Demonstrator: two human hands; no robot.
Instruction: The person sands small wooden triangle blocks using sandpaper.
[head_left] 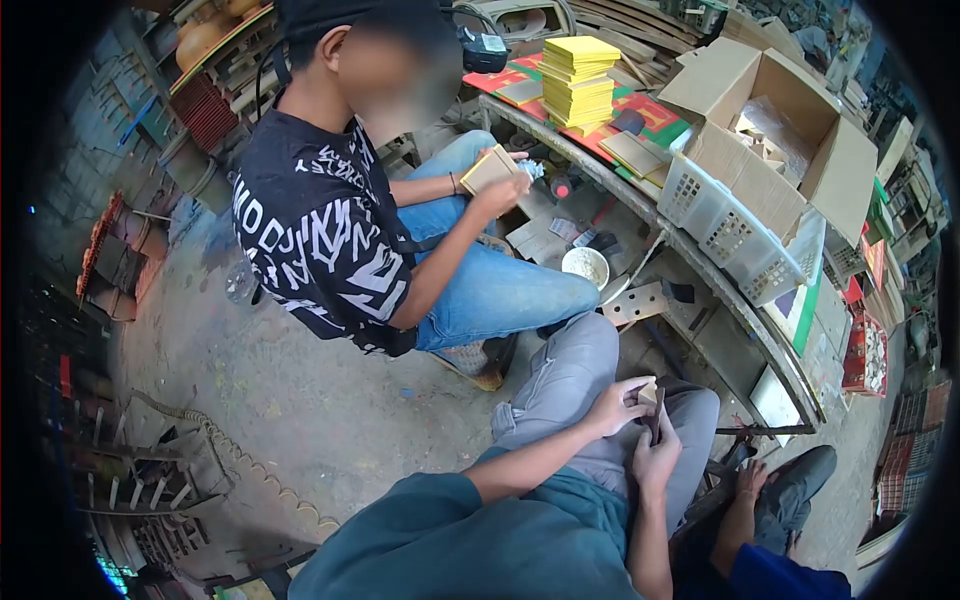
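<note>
My left hand [614,408] pinches a small pale wooden block [648,391] above my lap. Close against it, my right hand [656,458] is closed on a folded dark brown piece of sandpaper [657,418]. The sandpaper stands upright at the block's side, and the fingers partly cover both things. Under my hands are my grey trousers [570,370].
A co-worker [320,220] sits ahead, holding a wooden board [489,171] and a light blue cloth. On the table stand stacked yellow pieces [578,85] and a cardboard box [770,130] in a white plastic basket [730,215]. A white bowl [585,268] is below. Another person's hand [750,478] is at right.
</note>
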